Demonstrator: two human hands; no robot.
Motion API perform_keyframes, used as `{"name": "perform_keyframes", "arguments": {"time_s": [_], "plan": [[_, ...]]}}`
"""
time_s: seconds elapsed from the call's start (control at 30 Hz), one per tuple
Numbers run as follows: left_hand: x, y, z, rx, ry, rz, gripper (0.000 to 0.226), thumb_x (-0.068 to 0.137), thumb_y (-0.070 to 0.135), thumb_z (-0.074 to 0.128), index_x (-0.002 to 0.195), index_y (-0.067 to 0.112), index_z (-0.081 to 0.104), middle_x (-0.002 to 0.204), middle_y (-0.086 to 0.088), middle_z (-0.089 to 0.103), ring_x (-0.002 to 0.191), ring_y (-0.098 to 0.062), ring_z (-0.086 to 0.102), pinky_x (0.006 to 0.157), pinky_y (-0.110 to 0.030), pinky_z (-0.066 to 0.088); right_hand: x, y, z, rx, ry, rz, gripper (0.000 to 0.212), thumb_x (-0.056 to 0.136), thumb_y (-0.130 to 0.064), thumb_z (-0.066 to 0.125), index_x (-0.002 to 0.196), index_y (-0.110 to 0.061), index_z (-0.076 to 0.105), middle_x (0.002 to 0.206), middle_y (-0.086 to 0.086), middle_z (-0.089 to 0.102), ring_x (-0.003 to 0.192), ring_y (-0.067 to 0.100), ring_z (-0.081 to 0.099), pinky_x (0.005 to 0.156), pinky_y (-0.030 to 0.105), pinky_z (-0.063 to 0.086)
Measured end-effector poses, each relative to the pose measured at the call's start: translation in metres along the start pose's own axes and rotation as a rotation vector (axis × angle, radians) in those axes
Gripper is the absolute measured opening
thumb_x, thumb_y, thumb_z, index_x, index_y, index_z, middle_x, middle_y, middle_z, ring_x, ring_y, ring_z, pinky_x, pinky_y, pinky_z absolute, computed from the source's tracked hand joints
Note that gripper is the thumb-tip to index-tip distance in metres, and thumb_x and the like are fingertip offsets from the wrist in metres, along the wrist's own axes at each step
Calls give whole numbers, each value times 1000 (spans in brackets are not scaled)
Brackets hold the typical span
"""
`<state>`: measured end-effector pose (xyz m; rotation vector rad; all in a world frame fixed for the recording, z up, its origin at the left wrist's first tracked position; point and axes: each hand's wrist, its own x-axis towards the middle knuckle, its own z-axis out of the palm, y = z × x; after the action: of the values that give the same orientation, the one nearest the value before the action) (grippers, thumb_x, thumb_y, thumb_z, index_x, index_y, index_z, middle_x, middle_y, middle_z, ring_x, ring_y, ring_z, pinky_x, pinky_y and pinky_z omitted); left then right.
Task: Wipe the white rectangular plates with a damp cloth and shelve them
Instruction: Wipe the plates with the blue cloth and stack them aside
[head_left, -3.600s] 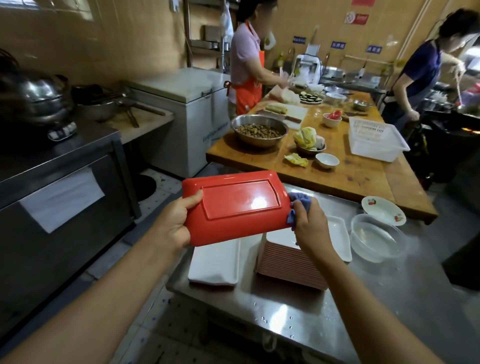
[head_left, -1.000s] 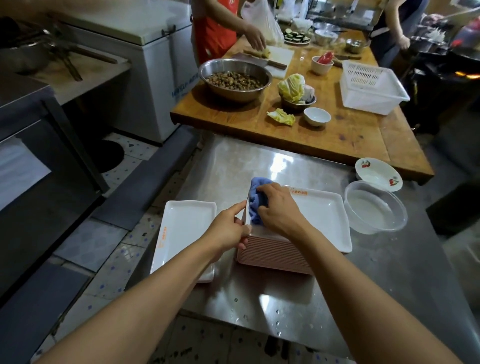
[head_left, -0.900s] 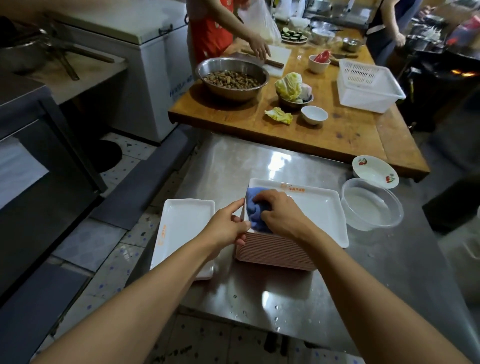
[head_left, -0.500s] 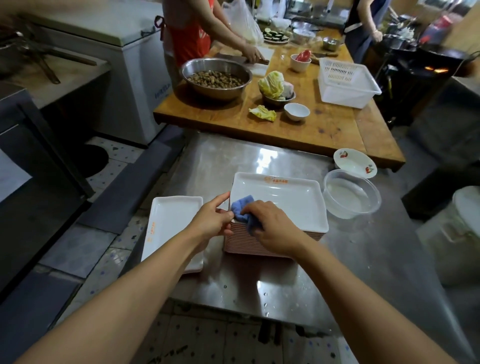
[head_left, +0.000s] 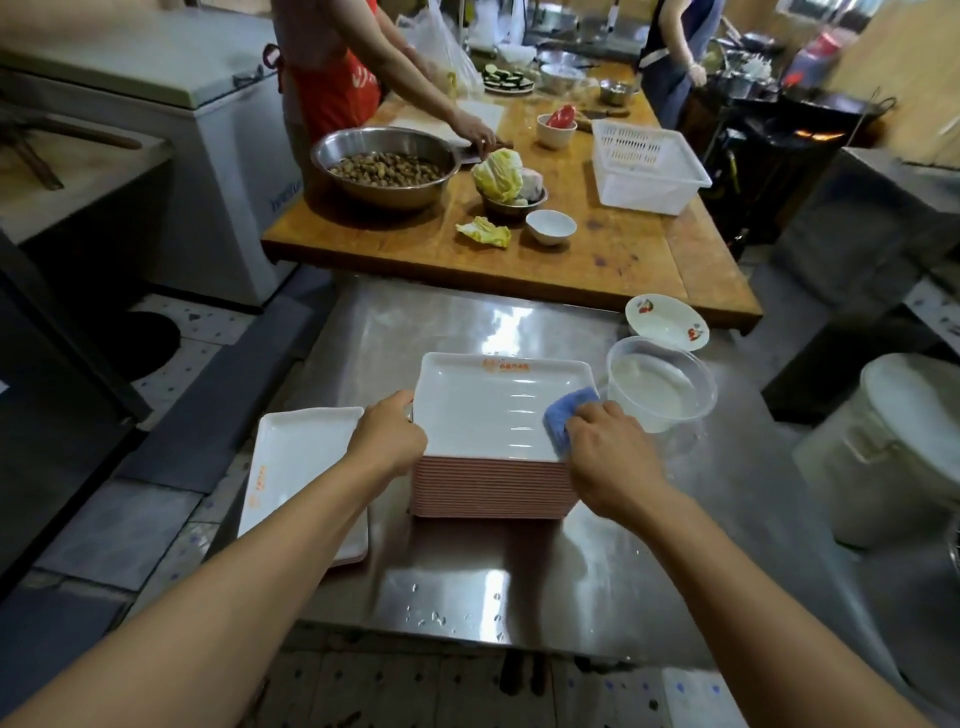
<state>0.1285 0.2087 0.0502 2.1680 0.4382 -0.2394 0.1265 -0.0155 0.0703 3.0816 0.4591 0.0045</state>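
Right hand (head_left: 613, 457) is at the near right corner of the top plate (head_left: 493, 410), fingers curled down over a blue cloth (head_left: 563, 418) and pressing it onto the plate's right side. Fingertips are hidden under the hand, so I cannot tell how far they are spread.

Left hand (head_left: 389, 441) grips the left rim of the same plate, fingers curled together over the edge, thumb side toward the far corner.

Top plate: white, rectangular, orange print on the far rim, face up. It sits on a plate stack (head_left: 493, 488) whose pinkish-red edges show from the side. The stack stands on the steel table (head_left: 519, 582), roughly in the middle.

A second white plate (head_left: 296, 457) lies flat at the table's left edge, just beside the stack, orange print on its near left rim. The left forearm crosses over its right part.

Clear plastic tub (head_left: 660, 384) with water sits just right of the stack, near the cloth. A small white dish with red motifs (head_left: 665, 322) is behind the tub.

Water droplets on the table's near edge.

Beyond: a wooden table (head_left: 597, 260) with a steel bowl (head_left: 384, 166) of brown food, a cabbage (head_left: 498, 174), a small white bowl (head_left: 550, 226) and a white basket (head_left: 644, 166). Two people stand at its far end.
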Motion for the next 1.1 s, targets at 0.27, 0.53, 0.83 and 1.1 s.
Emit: {"name": "perform_keyframes", "arguments": {"time_s": [0.27,0.53,0.83,1.1], "plan": [[1,-2,-4,33,-30,49,56,80,0,52,129,26,52,84,0,61,85,-27,60,78,-41,56,54,-24,16,252,14,-23,28,93,-13,42,119,-8,50,127,13,43,114,29,40,89,40,42],[1,-1,-3,115,12,79,59,78,2,49,131,27,49,90,-7,61,88,-32,61,74,-41,56,78,-79,19,164,65,-241,37,94,-18,42,130,-11,45,138,10,36,121,29,36,90,35,35],[-2,1,-3,117,-1,75,55,78,1,46,127,26,52,76,5,52,90,-29,60,80,-44,55,55,0,13,-64,98,24,36,91,-21,49,126,-20,50,136,3,41,122,24,40,98,41,26],[-6,-3,0,-5,2,40,58,78,-2,47,130,25,52,91,-10,64,92,-33,63,79,-42,55,23,-7,-3,-26,-19,73,25,89,-11,44,109,-12,59,121,10,50,110,27,42,91,36,37]]}}
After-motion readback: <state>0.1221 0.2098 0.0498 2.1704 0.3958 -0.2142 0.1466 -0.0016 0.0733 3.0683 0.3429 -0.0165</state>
